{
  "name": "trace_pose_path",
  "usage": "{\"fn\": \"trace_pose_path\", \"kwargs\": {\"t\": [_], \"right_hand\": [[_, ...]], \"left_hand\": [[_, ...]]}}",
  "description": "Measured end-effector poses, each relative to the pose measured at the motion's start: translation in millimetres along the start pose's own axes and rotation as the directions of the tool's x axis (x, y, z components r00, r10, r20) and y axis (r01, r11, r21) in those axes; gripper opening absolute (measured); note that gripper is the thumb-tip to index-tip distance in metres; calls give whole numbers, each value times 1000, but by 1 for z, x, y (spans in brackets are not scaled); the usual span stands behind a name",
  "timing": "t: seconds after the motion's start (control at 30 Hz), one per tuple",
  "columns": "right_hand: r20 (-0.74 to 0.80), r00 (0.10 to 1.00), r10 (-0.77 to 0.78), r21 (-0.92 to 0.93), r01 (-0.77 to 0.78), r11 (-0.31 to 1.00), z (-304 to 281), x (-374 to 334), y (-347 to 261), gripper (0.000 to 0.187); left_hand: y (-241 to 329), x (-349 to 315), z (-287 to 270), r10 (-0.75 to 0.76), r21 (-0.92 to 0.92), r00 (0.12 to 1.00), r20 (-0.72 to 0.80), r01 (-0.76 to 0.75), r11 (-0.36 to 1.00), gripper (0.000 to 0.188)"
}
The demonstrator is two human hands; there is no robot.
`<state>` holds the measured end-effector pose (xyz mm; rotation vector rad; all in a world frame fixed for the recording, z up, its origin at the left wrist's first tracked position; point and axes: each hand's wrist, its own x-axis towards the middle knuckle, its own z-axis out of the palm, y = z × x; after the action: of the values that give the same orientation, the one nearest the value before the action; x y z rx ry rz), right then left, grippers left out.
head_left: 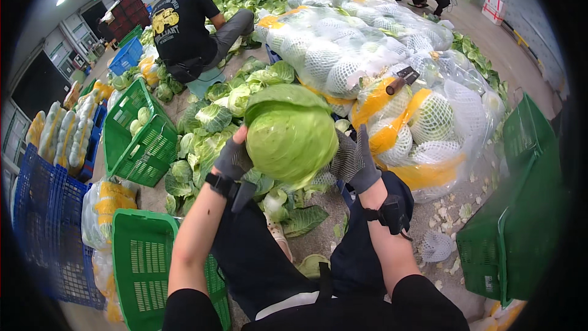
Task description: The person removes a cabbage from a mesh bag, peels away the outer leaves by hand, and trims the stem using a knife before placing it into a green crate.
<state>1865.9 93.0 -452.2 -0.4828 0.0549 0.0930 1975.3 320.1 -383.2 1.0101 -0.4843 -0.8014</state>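
A round, pale green head of cabbage (290, 132) with smooth, tight leaves is held up in front of the person, between both hands. The left hand (231, 158), in a dark grey knit glove, presses against the cabbage's left side with its fingers (240, 141) curled onto the leaves. The right hand (355, 160), in a matching grey glove, cups the cabbage's right side, fingers spread and grasping it. Both wrists carry black straps with small devices.

Behind and to the right of the cabbage lies a big heap of clear plastic bags (367, 55) with yellow bands, filled with cabbages in white foam netting. A dark-handled cleaver (401, 79) rests on top of that heap, just right of the cabbage. Beneath and behind the cabbage, loose green cabbage leaves and trimmed heads (211, 129) cover the floor. To the left of the cabbage stands a green plastic basket (138, 138) holding a few heads; another green plastic basket (144, 263) sits lower left of it, beside blue plastic crates (43, 220). Far right of the cabbage stands a third green basket (520, 220), with leaf scraps on the concrete floor (450, 208) before it. Beyond the cabbage, a person in a black shirt (180, 24) sits with their back turned.
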Motion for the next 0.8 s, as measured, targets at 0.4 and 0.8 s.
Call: {"fn": "trace_pose_path", "kwargs": {"t": [0.4,0.8], "right_hand": [[61,979,-193,238,173,956,-34,14,40,60],[-125,950,-286,-127,270,954,-20,6,49,63]], "left_hand": [[4,17,29,622,734,728,-288,-250,632,47],[-55,29,-39,134,878,990,-53,-18,479,31]]}}
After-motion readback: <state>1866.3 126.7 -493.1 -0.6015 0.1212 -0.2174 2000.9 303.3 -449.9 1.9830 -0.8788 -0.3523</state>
